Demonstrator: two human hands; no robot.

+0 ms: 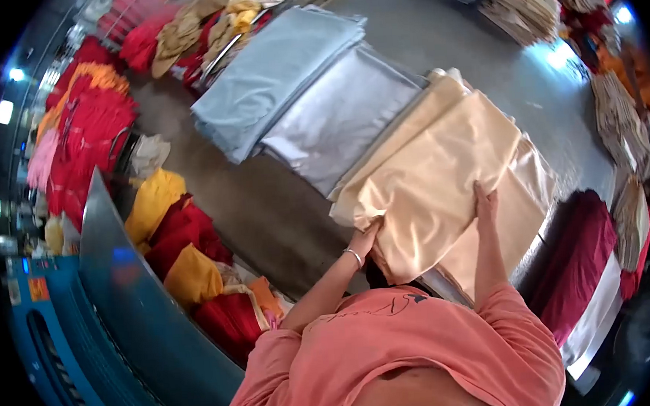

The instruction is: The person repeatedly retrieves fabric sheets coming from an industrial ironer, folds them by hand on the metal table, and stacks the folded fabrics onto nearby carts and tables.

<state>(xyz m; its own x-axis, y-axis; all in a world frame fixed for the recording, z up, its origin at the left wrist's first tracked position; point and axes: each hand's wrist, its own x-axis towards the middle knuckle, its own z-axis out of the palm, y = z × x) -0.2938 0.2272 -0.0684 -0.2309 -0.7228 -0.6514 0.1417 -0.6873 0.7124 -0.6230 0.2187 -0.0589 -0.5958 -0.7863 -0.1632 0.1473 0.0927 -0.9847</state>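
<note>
A gold satin cloth (pixel 442 173) lies folded in front of me, on top of a stack of similar cloth. My left hand (pixel 366 238), with a bangle at the wrist, is closed on its near left corner, and some of those fingers are hidden in the folds. Along the cloth's right edge, my right hand (pixel 486 204) appears to pinch the fabric between thumb and fingers. Under it a further layer of gold cloth (pixel 521 191) shows to the right. Silver-grey satin (pixel 345 112) lies just beyond, next to a folded pale blue stack (pixel 280 72).
A blue-green machine with a metal panel (pixel 151 280) stands close on my left. Red and yellow cloths (pixel 193 233) are heaped beside it. Maroon cloth (pixel 578 262) lies close on my right. Cream stacks (pixel 521 8) sit at the far right, and red bundles (pixel 86 136) at the far left.
</note>
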